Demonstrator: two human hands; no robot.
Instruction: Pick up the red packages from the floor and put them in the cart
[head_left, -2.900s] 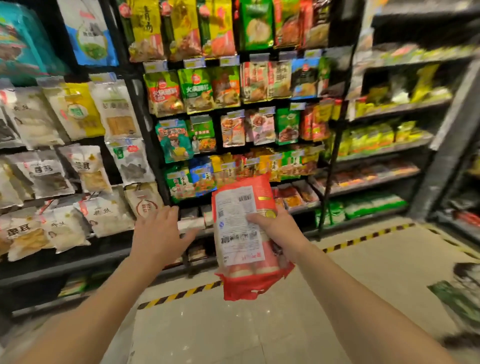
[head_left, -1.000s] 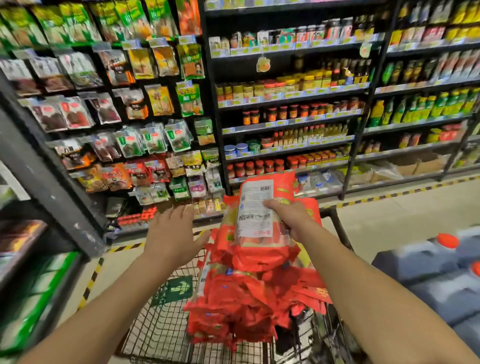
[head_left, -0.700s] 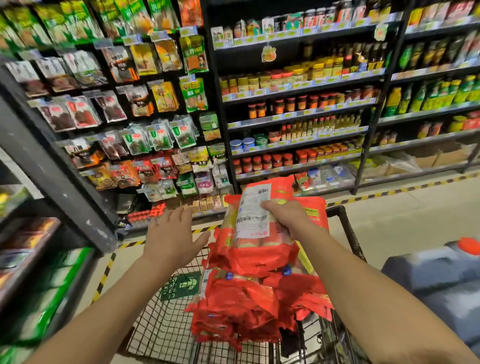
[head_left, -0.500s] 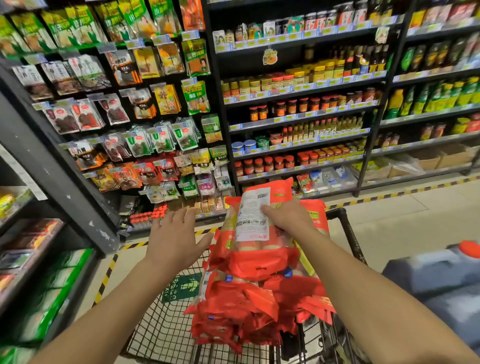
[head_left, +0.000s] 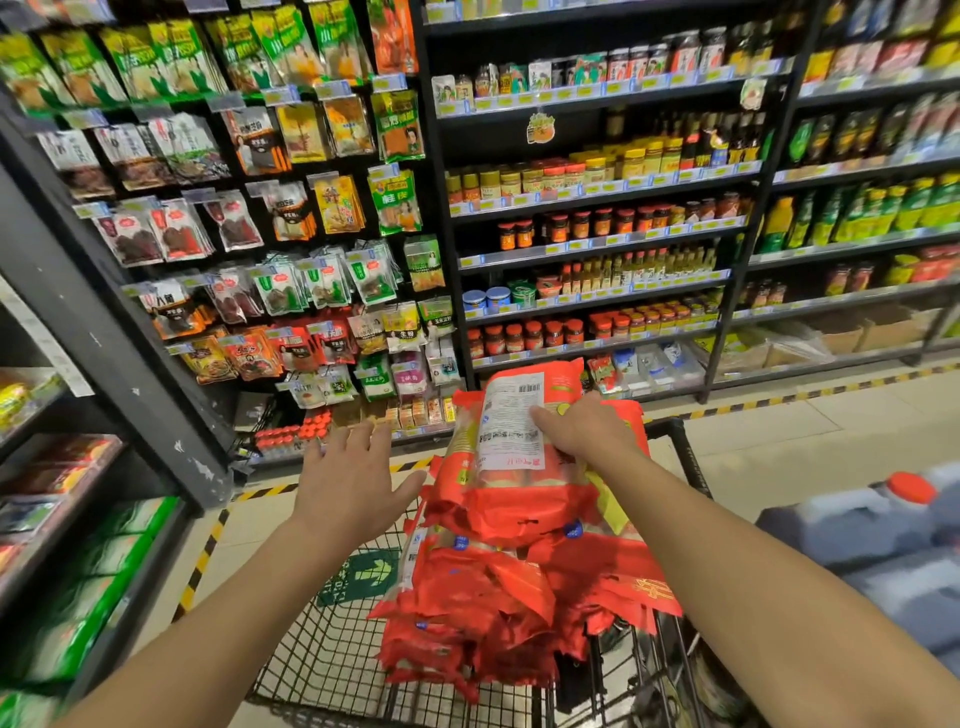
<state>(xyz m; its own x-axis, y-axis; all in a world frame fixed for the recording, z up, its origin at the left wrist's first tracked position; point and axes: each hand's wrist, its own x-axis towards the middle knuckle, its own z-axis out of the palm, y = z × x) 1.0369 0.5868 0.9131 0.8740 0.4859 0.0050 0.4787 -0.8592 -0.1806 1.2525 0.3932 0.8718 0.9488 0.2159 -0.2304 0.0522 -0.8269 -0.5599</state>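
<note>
Shelves (head_left: 597, 254) are ranged behind the cart (head_left: 322, 670), heaped with red packages (head_left: 498, 613); the top package (head_left: 511, 431) is gripped by the right hand (head_left: 587, 431) (left hand (head_left: 353, 483) spread, empty); more possibly left on the floor (head_left: 779, 452), unseen.

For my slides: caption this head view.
Right hand holds a red package over the pile in the cart; left hand hovers open.

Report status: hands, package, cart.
Left hand open, beside pile. Right hand grips package, label up, over pile in cart. Nothing seen blocking.

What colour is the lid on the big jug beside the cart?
Orange-red cap on a grey-blue jug; the head view shows it.
</note>
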